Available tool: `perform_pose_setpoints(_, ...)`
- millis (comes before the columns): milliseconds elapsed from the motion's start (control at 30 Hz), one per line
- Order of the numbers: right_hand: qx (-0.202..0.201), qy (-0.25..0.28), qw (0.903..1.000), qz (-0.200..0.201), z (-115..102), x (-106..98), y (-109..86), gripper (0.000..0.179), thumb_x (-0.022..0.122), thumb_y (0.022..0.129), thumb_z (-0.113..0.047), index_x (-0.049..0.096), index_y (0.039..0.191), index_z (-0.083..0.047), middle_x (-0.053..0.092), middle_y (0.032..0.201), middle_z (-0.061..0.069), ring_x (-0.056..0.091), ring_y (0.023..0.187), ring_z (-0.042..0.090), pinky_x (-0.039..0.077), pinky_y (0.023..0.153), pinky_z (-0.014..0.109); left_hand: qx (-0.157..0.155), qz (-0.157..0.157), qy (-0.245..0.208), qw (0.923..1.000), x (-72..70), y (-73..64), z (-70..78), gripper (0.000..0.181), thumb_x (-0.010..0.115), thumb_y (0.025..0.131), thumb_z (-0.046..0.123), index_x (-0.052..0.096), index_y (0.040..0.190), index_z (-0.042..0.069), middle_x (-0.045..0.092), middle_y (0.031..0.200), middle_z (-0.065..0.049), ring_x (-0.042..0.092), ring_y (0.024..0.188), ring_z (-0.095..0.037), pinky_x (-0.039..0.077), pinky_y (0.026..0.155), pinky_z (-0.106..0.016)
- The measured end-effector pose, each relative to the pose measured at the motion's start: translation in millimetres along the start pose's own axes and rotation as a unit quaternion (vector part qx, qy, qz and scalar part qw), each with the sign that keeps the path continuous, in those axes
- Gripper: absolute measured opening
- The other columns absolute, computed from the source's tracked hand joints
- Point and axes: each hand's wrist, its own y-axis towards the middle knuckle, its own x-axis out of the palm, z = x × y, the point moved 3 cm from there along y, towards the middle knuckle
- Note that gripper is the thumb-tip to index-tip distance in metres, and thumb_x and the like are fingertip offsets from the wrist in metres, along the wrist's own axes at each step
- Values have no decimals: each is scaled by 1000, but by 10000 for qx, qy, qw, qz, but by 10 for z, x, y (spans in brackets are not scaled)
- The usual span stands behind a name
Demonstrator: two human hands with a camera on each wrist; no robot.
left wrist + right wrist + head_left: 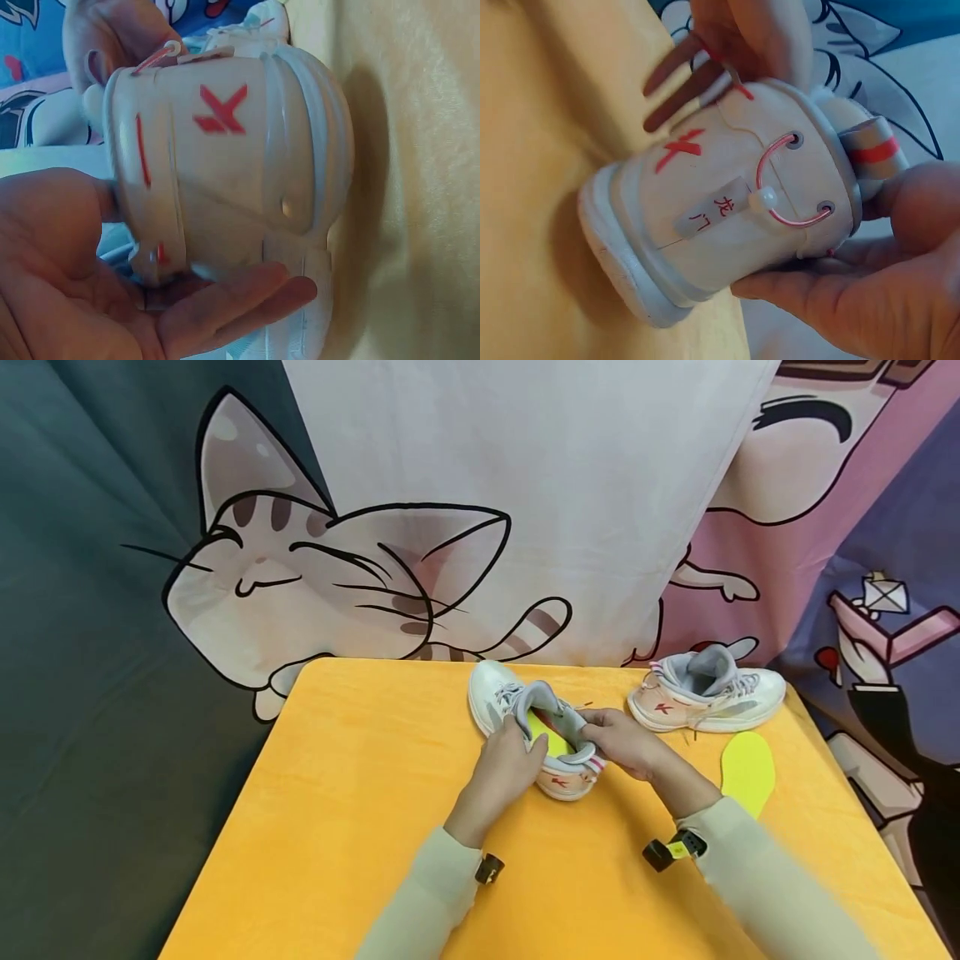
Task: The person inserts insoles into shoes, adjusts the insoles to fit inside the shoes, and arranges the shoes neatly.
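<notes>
A white sneaker (491, 689) with grey laces and a grey collar stands on the yellow table, its toe pointing away and its heel towards me. Inside its opening lies a bright yellow insole (553, 742). My left hand (510, 762) grips the collar on the left side, thumb at the inner edge and fingers along the outside. On the opposite side my right hand (624, 743) pinches the collar near the heel. The right wrist view shows the pale heel (739, 176) with a red-and-white cord, a bead and red marks. The insole's front part is hidden in the shoe.
A matching sneaker (750, 693) stands at the table's back right, toe to the right. In front of it a second yellow insole (748, 768) lies flat, partly covered by my right sleeve. Behind the yellow table (360, 793) hangs a cartoon-printed cloth (465, 460).
</notes>
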Motion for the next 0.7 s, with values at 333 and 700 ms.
perform_pose_setpoints(333,-71,239,9986,457,108,202,-46,52,47,106,-10,36,153,11,43,154,31,48,138,35,41,115,51,-305,98,181,9993,-21,159,-35,50,48,103,16,42,147,-8,67,117,-25,66,86,-24,55,66,-38)
perform_pose_setpoints(700,-135,-242,9984,499,202,270,-105,56,52,108,-25,42,150,10,52,149,29,55,134,33,46,112,52,-131,-145,444,9988,-154,227,-148,28,49,105,17,57,122,-4,69,107,-22,66,78,-23,52,60,-36)
